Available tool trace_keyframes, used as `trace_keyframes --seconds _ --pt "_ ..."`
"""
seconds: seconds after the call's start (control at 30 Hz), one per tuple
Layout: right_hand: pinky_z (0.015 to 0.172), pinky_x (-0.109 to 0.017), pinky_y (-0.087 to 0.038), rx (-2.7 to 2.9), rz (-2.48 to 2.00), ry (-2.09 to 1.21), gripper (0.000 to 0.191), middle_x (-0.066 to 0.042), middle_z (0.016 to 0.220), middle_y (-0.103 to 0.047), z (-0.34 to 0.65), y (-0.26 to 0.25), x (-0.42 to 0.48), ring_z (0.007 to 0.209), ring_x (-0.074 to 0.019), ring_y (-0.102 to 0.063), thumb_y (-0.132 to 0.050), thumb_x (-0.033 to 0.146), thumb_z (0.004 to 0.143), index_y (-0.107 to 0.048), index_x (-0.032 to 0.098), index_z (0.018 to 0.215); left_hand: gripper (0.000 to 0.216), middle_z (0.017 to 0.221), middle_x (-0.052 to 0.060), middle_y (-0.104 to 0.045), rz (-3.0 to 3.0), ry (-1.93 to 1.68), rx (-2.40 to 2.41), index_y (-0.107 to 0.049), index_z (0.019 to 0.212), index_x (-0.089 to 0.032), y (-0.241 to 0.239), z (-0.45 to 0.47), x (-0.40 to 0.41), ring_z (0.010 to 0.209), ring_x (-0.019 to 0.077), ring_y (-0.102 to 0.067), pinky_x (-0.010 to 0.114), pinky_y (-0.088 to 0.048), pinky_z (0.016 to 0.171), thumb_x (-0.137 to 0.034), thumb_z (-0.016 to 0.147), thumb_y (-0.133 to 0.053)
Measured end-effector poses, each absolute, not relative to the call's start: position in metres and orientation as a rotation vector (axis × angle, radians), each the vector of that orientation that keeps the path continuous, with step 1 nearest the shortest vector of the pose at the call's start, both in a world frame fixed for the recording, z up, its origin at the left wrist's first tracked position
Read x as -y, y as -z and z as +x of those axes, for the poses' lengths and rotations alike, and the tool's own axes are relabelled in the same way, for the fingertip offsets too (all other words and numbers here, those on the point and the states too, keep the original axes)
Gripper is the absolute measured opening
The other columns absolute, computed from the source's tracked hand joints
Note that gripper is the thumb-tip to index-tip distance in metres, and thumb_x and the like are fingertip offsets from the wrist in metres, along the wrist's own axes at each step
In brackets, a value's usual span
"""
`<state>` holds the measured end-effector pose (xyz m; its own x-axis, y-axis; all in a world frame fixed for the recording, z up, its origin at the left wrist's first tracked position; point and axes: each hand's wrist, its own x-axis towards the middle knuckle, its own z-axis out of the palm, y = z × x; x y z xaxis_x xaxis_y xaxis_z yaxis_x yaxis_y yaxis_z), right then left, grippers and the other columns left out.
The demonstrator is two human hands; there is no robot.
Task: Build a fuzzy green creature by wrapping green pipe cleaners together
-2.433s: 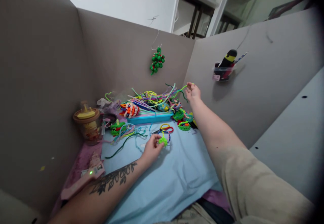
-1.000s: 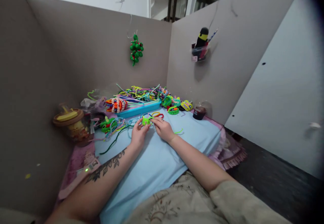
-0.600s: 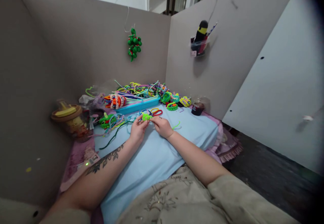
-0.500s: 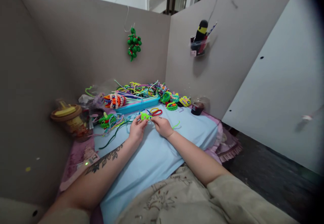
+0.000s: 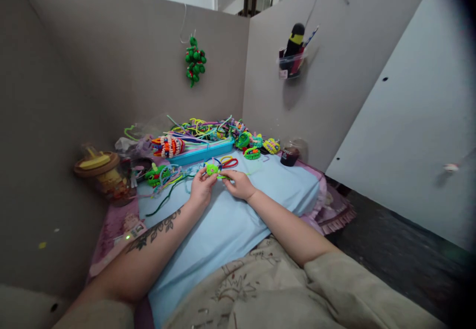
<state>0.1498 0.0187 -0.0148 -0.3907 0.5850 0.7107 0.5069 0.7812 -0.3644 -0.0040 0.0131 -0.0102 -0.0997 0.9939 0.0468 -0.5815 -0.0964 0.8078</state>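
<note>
My left hand (image 5: 201, 189) is closed on a small bright green pipe-cleaner piece (image 5: 212, 169), pinching it between thumb and fingers above the light blue cloth. Just to its right, my right hand (image 5: 238, 185) pinches a green pipe-cleaner strand (image 5: 223, 176) that meets the piece. A thin, blurred green length trails past the right knuckles. Red and yellow loops (image 5: 230, 162) lie right behind the hands. Loose pipe cleaners, one of them dark green (image 5: 163, 202), lie to the left of my left hand.
A blue tray (image 5: 203, 152) heaped with pipe cleaners stands at the back. Finished fuzzy pieces (image 5: 271, 145) sit to its right, near a dark jar (image 5: 289, 157). A lidded cup (image 5: 98, 170) stands at left. Green ornaments (image 5: 195, 62) hang on the grey panel.
My right fingers have shifted slightly and now show a green strand beside the piece. The green length behind the right hand has moved and blurred. The left hand keeps its hold.
</note>
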Motion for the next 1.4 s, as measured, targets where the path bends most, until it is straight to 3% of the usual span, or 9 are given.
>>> trace_keyframes --seconds 0.13,0.43,1.07,1.4 --pt "0.072 -0.026 -0.048 2.091 -0.902 -0.146 0.027 -0.005 0.091 -0.069 0.1481 0.0150 -0.0183 0.077 -0.0159 -0.064 -0.056 0.029 0.082 -0.057 0.019 0.107 0.056 0.080 0.000 -0.067 0.777 -1.551 -0.765 -0.052 0.096 -0.018 0.0106 -0.0017 -0.0115 0.070 0.0112 -0.064 0.024 -0.048 0.069 -0.013 0.048 -0.080" --pt "0.066 -0.023 -0.044 2.151 -0.924 -0.122 0.022 -0.004 0.081 -0.068 0.1483 0.0154 -0.0181 0.071 -0.0146 -0.061 -0.051 0.034 0.086 -0.060 0.018 0.098 0.057 0.081 0.000 -0.066 0.794 -1.530 -0.796 -0.053 0.094 -0.018 0.0112 0.0000 -0.0111 0.071 0.0129 -0.063 0.026 -0.047 0.069 -0.016 0.045 -0.082" --pt "0.067 -0.024 -0.042 2.070 -0.981 0.050 0.019 -0.002 0.067 -0.061 0.1474 0.0176 -0.0228 0.069 -0.0144 -0.056 -0.049 0.019 0.084 -0.060 0.020 0.070 0.043 0.085 0.002 -0.066 1.041 -1.619 -0.898 -0.060 0.093 -0.017 0.0161 0.0004 -0.0120 0.075 0.0132 -0.060 0.026 -0.044 0.074 -0.014 0.052 -0.074" --pt "0.074 -0.026 -0.047 2.045 -0.933 -0.127 0.017 -0.005 0.091 -0.069 0.1478 0.0207 -0.0243 0.080 -0.0156 -0.062 -0.054 0.022 0.083 -0.062 0.019 0.097 0.044 0.084 0.004 -0.067 1.028 -1.599 -0.898 -0.060 0.093 -0.016 0.0171 0.0013 -0.0134 0.074 0.0148 -0.061 0.027 -0.046 0.072 -0.015 0.051 -0.075"
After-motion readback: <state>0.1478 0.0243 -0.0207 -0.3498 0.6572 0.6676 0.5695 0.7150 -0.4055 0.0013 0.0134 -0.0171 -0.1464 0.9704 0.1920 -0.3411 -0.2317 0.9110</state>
